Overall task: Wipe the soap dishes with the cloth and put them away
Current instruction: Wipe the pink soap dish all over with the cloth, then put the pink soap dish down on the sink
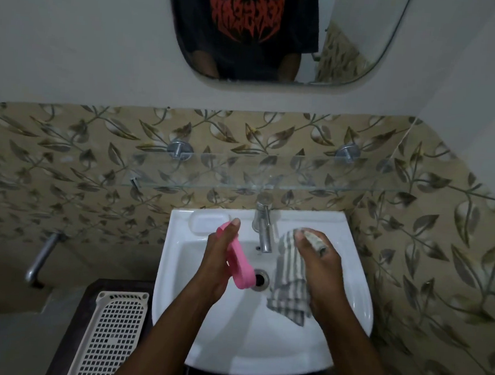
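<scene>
two hands over the sink, one dish and one cloth, a narrow gap between them.

left hand grips the pink soap dish on edge, its long axis running from the fingertips down toward the drain; a white soap dish rests on the sink ledge behind. right hand is closed on the striped cloth, just right of the pink dish, so the cloth likely moves leftward to meet it.

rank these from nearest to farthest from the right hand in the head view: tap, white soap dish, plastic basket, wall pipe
From the right hand:
1. Tap, just to its left at the back of the sink.
2. White soap dish, on the sink's back left corner.
3. Plastic basket, lower left beside the sink.
4. Wall pipe, far left on the wall.
</scene>
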{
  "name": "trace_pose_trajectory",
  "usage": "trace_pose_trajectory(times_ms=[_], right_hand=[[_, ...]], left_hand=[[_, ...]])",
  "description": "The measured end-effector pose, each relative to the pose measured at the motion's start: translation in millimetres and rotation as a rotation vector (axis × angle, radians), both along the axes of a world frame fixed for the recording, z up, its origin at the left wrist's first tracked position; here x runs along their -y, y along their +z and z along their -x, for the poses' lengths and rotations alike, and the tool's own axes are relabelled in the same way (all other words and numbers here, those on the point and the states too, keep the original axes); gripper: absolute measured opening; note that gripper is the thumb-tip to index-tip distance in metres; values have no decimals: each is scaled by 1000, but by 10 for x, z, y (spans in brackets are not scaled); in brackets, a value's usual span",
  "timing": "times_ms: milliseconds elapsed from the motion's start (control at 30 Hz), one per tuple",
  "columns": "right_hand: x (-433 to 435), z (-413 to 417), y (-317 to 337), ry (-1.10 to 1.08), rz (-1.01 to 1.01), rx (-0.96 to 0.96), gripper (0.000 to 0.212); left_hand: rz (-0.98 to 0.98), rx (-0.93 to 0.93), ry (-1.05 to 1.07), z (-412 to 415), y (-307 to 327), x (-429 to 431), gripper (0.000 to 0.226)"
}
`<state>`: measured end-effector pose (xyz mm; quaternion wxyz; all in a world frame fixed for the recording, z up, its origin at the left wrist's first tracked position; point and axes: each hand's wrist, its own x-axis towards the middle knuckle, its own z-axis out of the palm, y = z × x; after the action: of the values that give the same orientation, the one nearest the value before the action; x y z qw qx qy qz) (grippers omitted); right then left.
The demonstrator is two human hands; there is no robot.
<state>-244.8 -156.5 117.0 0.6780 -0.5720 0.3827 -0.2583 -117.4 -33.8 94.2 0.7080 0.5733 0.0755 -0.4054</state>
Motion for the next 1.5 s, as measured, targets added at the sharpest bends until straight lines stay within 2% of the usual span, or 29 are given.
trace_pose_trajectory(times_ms=[67,100,200,267,333,433,533,600,700,800,933,1033,1133,1200,1300,1333,1433,1500], right_hand=[[-33,226,-68,111,66,-92,1],[-94,307,-106,201,145,-133,3],[-357,400,-226,423,395,-238,15],[-424,375,-357,362,514,-365,22],[-373,347,-456,273,514,-426,29],[-185,368,-521,196,300,-422,42],[146,379,-526,15,-121,-353,41],[403,296,-648,-93,-385,-300,37],[734,54,-920,-181,-546,-270,42],[946,-203,-1199,-228,-602,-288,55],[1270,-437,-1967,-203,-702,-253,89],[1397,-613,-2227,-198,-773,-205,82],[1481,-732,-2330,-185,-809,-172,97],[1448,-740,-2085,-146,-784,-189,93],[1212,-720,-1290,-32,-718,-305,60],[1211,-698,-1190,13,-723,-321,56],[1221,-605,-1033,174,-758,-400,65],[1200,-540,-962,189,-708,-442,60]], left_hand=[[-86,-11,11,18,-42,3,78],[-124,-26,36,49,-48,15,82],[-173,9,90,175,-53,110,76],[-166,51,31,251,-58,176,92],[-166,94,-47,278,-18,206,93],[-166,112,-154,238,21,193,78],[-231,156,-86,174,-86,81,60],[-276,140,-54,132,-209,-38,56],[-312,85,-31,94,-407,-198,48],[-353,44,5,57,-566,-347,44],[-377,25,57,-9,-721,-535,45],[-394,12,102,-47,-801,-638,42],[-404,3,124,-67,-838,-692,39],[-410,1,132,-82,-847,-713,38],[-424,31,114,-121,-839,-715,38],[-432,50,105,-148,-825,-705,37],[-441,143,116,-294,-768,-644,28],[-454,230,123,-464,-754,-592,21]])
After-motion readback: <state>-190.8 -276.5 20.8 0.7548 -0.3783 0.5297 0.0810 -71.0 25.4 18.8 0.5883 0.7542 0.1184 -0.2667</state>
